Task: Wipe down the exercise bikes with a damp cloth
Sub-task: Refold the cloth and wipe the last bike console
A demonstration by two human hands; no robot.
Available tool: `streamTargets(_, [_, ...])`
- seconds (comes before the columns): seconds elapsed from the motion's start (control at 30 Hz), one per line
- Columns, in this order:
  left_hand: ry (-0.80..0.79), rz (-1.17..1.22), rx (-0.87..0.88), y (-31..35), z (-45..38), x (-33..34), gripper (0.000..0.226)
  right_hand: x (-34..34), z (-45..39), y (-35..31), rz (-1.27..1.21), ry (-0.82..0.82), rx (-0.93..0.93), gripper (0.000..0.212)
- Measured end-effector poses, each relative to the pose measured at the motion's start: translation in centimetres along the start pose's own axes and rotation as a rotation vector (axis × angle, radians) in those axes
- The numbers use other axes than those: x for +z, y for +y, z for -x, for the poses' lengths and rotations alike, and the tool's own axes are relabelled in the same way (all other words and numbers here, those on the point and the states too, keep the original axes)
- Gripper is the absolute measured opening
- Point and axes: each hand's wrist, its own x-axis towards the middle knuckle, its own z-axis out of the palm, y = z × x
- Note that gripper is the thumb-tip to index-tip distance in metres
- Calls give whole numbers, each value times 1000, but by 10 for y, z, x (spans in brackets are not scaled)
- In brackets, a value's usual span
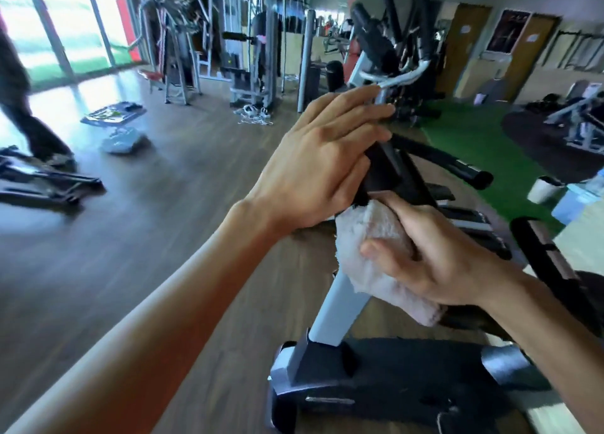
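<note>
An exercise bike stands in front of me, with a grey upright post (pixel 340 306) rising from a black and grey base (pixel 376 384). My left hand (pixel 320 159) lies over the black upper part of the bike (pixel 385 175), fingers curled round it. Just below, my right hand (pixel 434 253) grips a pale, bunched cloth (pixel 369 253) and presses it against the post. The handlebars (pixel 402 77) show beyond my left fingers, blurred.
Weight machines (pixel 202 47) line the back of the wooden floor. A low step platform (pixel 114 119) and a black frame (pixel 49 181) lie at left, where a person's leg (pixel 29 106) stands. Green turf (pixel 490 149) and a white bucket (pixel 545 188) are at right.
</note>
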Motion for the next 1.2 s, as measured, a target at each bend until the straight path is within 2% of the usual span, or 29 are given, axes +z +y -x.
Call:
streamTargets(0.2, [35,-76,-121,10,-3,3,41,-31,15,34,6,-314,-8,55])
streamTargets(0.3, [36,-124,-149,15,-5,10,39,-45,38,55,-45,-362,68,60])
streamTargets(0.37, [34,-145,-177,19,-6,14,38,-43,48,60,11,-272,26,71])
streamTargets(0.43, [20,-174,-198,23,-6,16,38,-31,50,53,35,-95,-52,76])
streamTargets(0.5, [2,-213,-236,30,-6,17,37,-12,45,36,38,60,-103,64])
streamTargets(0.6, [11,-278,-345,47,-9,25,45,10,33,20,300,214,-189,53])
streamTargets(0.7, [12,-400,-404,62,-8,33,51,8,39,25,373,166,-244,55])
streamTargets(0.83, [-23,-519,-497,92,4,49,60,-14,79,70,215,80,-313,70])
streamTargets(0.9, [-25,-530,-536,109,11,60,55,-31,107,93,208,53,-304,75])
streamTargets(1.0, [-32,-502,-622,126,18,70,46,-46,134,114,350,72,-352,74])
streamTargets(1.2, [-149,-506,-730,134,17,63,43,-17,90,83,317,129,-378,79])
